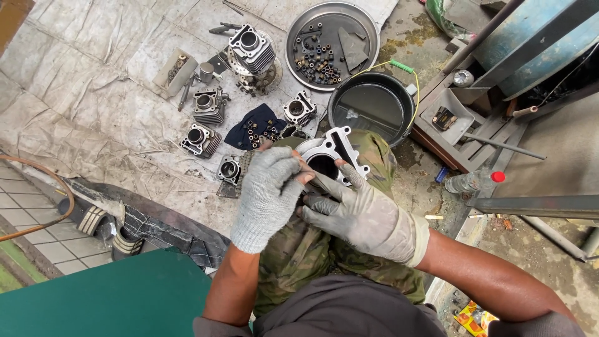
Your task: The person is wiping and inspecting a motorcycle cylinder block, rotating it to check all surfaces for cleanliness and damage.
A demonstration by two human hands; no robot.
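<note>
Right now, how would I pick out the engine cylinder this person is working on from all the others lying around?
Start at the black round basin of dark liquid beside the grey cloth. Just below it, over the person's camouflage-clad knee, sits the engine cylinder, pale metal with a big dark bore. Unlike the smaller cylinders spread on the cloth, it alone is gripped by the gloved left hand and right hand.
</note>
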